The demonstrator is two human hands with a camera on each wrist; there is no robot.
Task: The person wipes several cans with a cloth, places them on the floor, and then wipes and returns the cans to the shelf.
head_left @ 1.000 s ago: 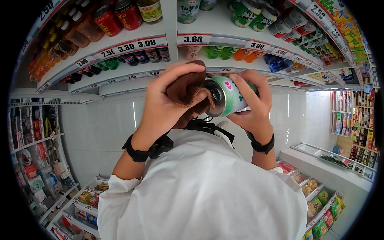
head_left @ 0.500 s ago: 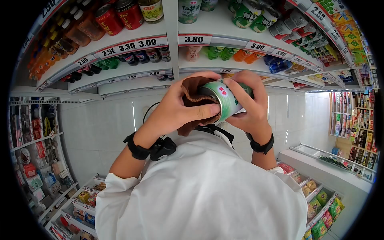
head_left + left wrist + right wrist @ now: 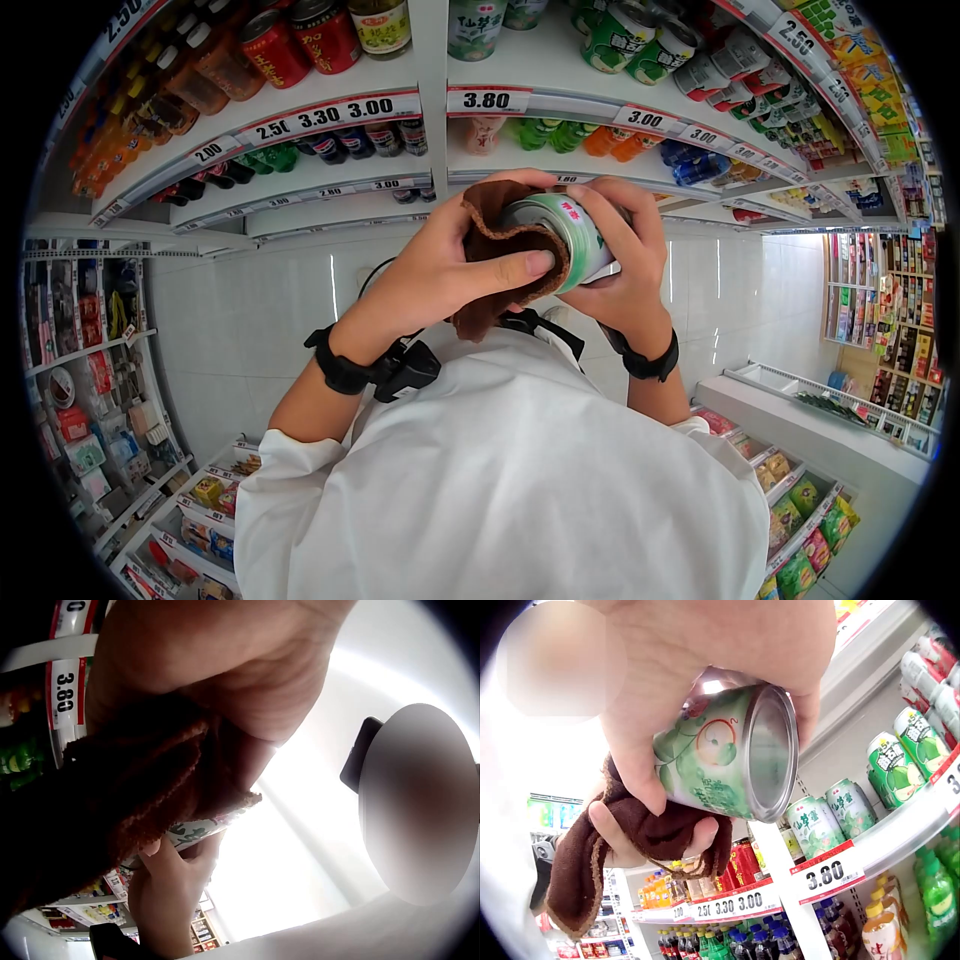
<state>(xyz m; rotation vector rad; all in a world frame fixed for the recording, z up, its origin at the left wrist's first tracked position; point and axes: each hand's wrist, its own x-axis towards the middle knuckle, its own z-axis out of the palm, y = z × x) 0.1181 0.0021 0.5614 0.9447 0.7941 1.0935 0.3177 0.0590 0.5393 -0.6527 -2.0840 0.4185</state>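
Observation:
A green and white drink can (image 3: 588, 240) lies tilted on its side between the two hands, in front of the chest. My right hand (image 3: 632, 250) grips it round its body near the bottom end, which faces the camera in the right wrist view. Around the can's top end is a brown cloth (image 3: 490, 225) with a frayed edge. My left hand (image 3: 440, 255) holds this cloth, thumb along its near side and fingers behind it, against the can. In the right wrist view the cloth (image 3: 577, 877) hangs down below the left fingers. Most of the can's lid is covered.
Ahead stand shelves (image 3: 300, 115) of bottled and canned drinks with price tags. Matching green cans (image 3: 851, 810) stand above a 3.80 tag. Snack racks (image 3: 800, 500) flank the person at right and left, over a tiled floor (image 3: 250, 330).
The left hand has brought the brown cloth from beside the can's open-looking top onto and around that end. The can has tilted slightly, still in the right hand.

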